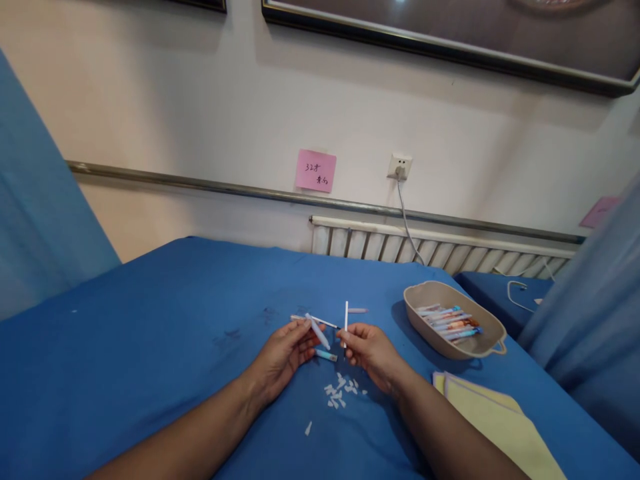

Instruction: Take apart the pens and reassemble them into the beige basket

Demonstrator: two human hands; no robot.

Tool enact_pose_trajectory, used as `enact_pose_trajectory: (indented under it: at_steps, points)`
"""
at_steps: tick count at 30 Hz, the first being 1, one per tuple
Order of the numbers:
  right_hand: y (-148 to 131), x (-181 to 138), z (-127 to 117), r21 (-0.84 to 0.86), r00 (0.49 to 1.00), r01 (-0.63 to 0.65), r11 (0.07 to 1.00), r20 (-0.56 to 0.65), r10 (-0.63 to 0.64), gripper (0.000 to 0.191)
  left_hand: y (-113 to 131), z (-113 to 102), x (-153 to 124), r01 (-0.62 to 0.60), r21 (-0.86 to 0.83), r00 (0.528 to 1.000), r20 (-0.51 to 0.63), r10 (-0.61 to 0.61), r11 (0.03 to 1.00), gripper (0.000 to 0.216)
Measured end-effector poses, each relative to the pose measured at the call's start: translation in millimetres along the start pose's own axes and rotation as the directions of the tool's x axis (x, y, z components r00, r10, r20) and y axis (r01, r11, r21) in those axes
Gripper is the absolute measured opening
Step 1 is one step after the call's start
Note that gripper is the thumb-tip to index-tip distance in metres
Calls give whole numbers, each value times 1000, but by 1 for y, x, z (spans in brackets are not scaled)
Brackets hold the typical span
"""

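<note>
My left hand (286,353) pinches a pale lavender pen barrel (320,335), tilted down to the right. In my right hand (370,352) a thin white pen refill (346,315) stands nearly upright between thumb and fingers, a dark tip showing below. Another slim white refill (323,323) shows behind the left fingers; whether that hand touches it I cannot tell. By the left fingertips is a teal and white pen part (326,355). A pale pinkish tube (358,310) lies beyond the right hand. Several small white cone-shaped pieces (336,396) are scattered on the cloth below the hands.
A beige basin (417,290) with several pens (453,323) stands at the right on the blue-covered surface (150,347). Folded yellow cloths (493,420) lie in front of it. Behind are a white radiator (380,245) and a plugged-in cable (406,213). Blue curtains (40,193) hang at both sides.
</note>
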State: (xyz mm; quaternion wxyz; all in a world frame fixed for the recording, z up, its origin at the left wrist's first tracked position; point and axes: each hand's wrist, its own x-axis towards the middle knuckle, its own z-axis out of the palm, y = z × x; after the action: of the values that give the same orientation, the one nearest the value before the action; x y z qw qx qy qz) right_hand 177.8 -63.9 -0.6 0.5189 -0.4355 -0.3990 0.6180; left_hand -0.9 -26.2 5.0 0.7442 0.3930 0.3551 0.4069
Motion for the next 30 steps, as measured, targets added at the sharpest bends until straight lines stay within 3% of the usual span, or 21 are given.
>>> enact_pose_trajectory:
  at_steps: [5,16,24,30]
  points:
    - [-2,-1,-1,-10,1000,-11,1000,11,11,40,-2,-2,1,-6,-6,1000,26,6,1000,21]
    - [4,5,-13,42,1000,0,999,13,0,40,3,2,1,21,-62,998,-58,-25,998,15]
    - [-3,13,-27,2,974,83,997,-210,-81,44,12,-10,6,44,-9,997,-67,-45,999,20]
    - [0,21,-40,-27,919,175,984,-355,-173,81,16,-24,14,-28,47,992,-125,34,999,19]
